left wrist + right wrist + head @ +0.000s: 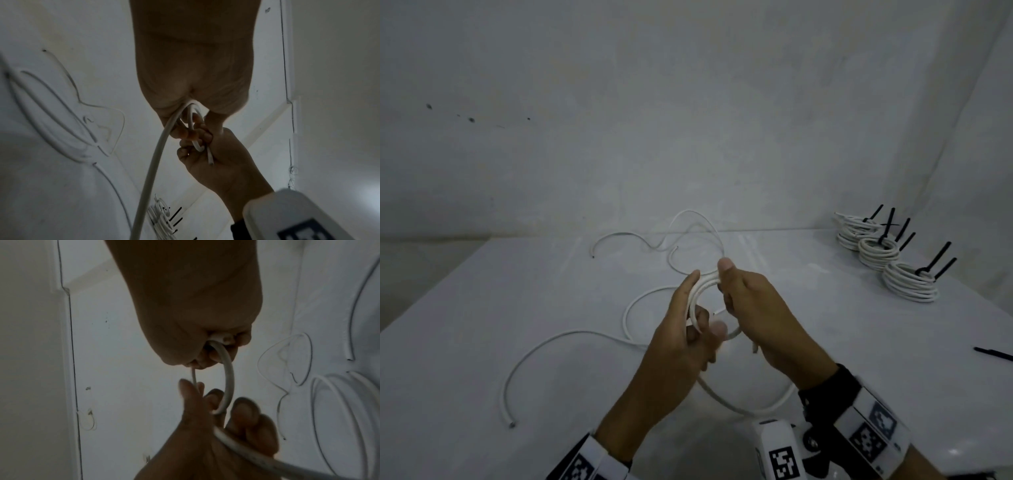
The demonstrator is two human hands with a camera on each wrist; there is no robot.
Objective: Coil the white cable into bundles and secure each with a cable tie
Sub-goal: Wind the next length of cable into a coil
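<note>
Surroundings: white table (859, 342) is standing against pale walls; everything below is placed relative to the small coil being held above the table's middle.
Finished bundles (887, 263): three or so white coils are sitting well to the right of the small coil and farther back, black tie tails sticking up from them.
Loose cable tie (993, 353): black strip is lying far right of the small coil, near the picture's edge.
Loose cable lengths (654, 236): white pieces are curling on the table behind and to the left of the small coil, apart from it.
White cable (702, 291): a few loops are being held as the small coil; its tail is sweeping under the wrists.
Left hand (688, 339): fingers are curling through the loops, gripping their left side.
Right hand (753, 308): fingers are closing around the loops' right side, thumb pointing up, a short cable end poking out below the fist.
</note>
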